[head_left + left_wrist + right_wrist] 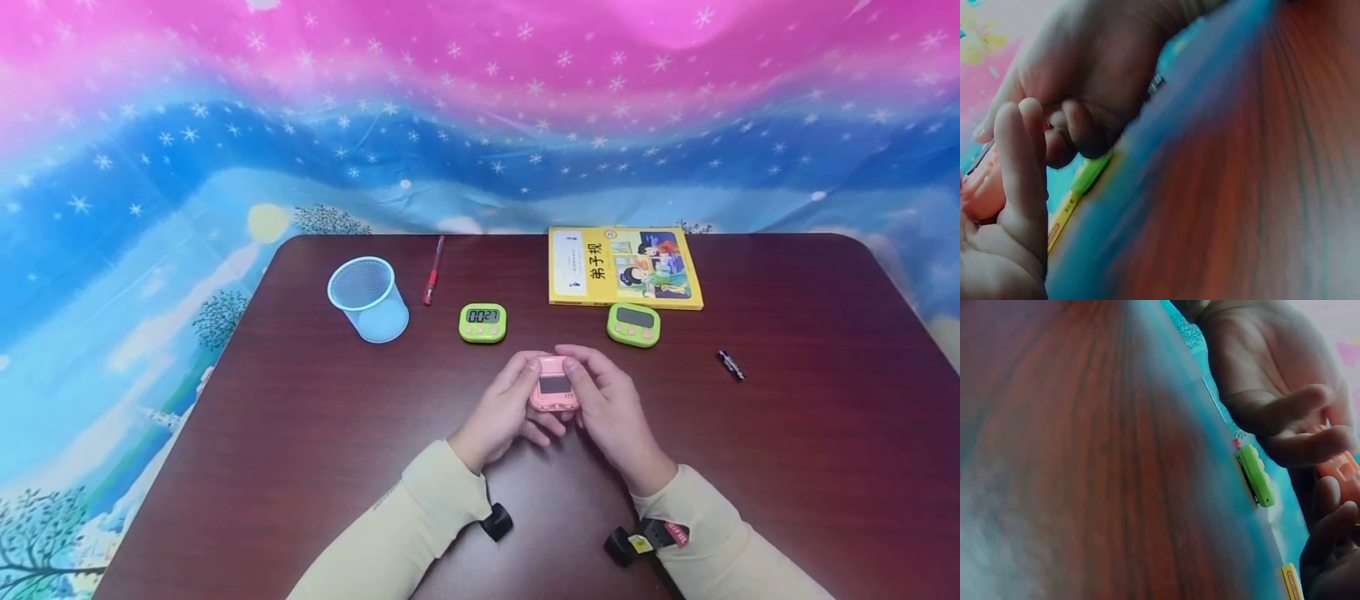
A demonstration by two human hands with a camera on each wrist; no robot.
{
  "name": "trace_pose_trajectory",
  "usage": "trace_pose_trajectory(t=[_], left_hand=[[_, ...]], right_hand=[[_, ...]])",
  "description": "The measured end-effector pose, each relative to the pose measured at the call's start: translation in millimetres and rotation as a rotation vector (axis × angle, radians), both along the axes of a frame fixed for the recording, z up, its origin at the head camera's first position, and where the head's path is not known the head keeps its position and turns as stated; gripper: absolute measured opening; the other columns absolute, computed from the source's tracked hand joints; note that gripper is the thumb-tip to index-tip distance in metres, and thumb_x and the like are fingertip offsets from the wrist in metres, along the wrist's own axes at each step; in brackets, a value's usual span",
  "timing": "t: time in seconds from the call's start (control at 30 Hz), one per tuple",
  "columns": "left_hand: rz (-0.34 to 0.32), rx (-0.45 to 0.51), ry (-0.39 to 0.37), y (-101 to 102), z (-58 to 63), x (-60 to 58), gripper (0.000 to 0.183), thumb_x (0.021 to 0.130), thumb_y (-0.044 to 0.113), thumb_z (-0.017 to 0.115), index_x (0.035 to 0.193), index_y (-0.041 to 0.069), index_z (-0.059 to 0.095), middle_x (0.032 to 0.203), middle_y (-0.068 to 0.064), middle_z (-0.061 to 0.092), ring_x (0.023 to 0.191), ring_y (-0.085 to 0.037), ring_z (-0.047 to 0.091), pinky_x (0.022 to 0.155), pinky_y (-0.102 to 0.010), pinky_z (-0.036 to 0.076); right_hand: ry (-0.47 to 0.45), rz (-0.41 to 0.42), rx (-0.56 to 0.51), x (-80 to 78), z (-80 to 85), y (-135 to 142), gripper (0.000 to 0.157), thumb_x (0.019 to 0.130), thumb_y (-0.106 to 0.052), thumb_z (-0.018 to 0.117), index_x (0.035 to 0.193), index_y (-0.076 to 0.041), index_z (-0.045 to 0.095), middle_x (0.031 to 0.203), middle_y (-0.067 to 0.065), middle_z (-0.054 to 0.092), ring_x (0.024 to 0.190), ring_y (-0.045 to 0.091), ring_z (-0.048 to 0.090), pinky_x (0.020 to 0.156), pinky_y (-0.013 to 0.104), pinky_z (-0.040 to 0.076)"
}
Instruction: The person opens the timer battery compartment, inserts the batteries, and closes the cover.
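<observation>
A small pink electronic device (555,385) with a dark screen is held between both hands, above the table. My left hand (504,410) grips its left side, thumb on the front and some fingers spread below. My right hand (611,404) grips the right side, its thumb on the upper right corner of the front. In the right wrist view, the device's orange-looking edge (1342,472) shows between the fingers; the hands hide much of the rest. Just beyond the hands stand a green timer (483,323) reading 00:27 and a second green timer (633,325) with a dark screen.
On the dark wooden table (337,417), a light blue mesh pen holder (378,312) stands at left, beside a red pen (433,271). A yellow book (626,267) lies at the back. A small dark cylinder (730,365), like a battery, lies at right. A patterned cloth (480,125) hangs behind.
</observation>
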State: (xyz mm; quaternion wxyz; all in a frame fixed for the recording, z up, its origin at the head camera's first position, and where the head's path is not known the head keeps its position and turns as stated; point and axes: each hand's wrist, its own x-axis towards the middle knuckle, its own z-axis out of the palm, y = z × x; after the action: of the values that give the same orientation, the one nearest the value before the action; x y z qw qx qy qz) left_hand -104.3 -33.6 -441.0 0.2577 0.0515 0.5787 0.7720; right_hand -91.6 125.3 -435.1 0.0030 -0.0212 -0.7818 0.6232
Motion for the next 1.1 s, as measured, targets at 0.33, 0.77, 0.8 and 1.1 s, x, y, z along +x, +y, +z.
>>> trace_pose_trajectory(t=[0.33,0.77,0.8,1.1], left_hand=[[-0.005,0.097,0.010,1.0,0.9,0.0,0.032,0.112,0.027,0.032,0.138,0.013,0.043,0.086,-0.012,0.064,0.055,-0.012,0.058,0.049,-0.022,0.051],[-0.004,0.117,0.006,-1.9,-0.1,0.1,0.033,0.111,0.023,0.033,0.140,0.011,0.044,0.091,-0.010,0.062,0.057,-0.014,0.056,0.052,-0.021,0.047],[-0.004,0.119,0.008,-2.3,-0.1,-0.1,0.033,0.111,0.023,0.033,0.141,0.011,0.043,0.092,-0.010,0.062,0.058,-0.014,0.056,0.052,-0.021,0.046],[-0.014,0.101,0.074,-3.7,2.4,-3.0,0.034,0.111,0.022,0.035,0.142,0.013,0.045,0.097,-0.009,0.061,0.060,-0.015,0.056,0.052,-0.021,0.047]], right_hand=[[0.053,-0.013,-0.046,2.4,-1.4,0.7,0.030,0.104,-0.028,0.057,0.127,-0.011,0.065,0.073,0.009,0.060,0.046,0.027,0.051,0.041,0.034,0.048],[-0.004,0.034,-0.167,1.4,3.3,2.4,0.029,0.104,-0.020,0.057,0.129,-0.006,0.064,0.085,0.008,0.063,0.057,0.015,0.057,0.048,0.032,0.056],[-0.008,0.041,-0.169,1.3,3.2,2.8,0.030,0.104,-0.021,0.057,0.129,-0.006,0.064,0.086,0.008,0.063,0.058,0.015,0.058,0.049,0.033,0.057],[-0.012,0.079,-0.146,-0.2,3.5,7.9,0.037,0.105,-0.026,0.054,0.137,-0.008,0.059,0.098,0.010,0.066,0.063,0.025,0.064,0.053,0.040,0.060]])
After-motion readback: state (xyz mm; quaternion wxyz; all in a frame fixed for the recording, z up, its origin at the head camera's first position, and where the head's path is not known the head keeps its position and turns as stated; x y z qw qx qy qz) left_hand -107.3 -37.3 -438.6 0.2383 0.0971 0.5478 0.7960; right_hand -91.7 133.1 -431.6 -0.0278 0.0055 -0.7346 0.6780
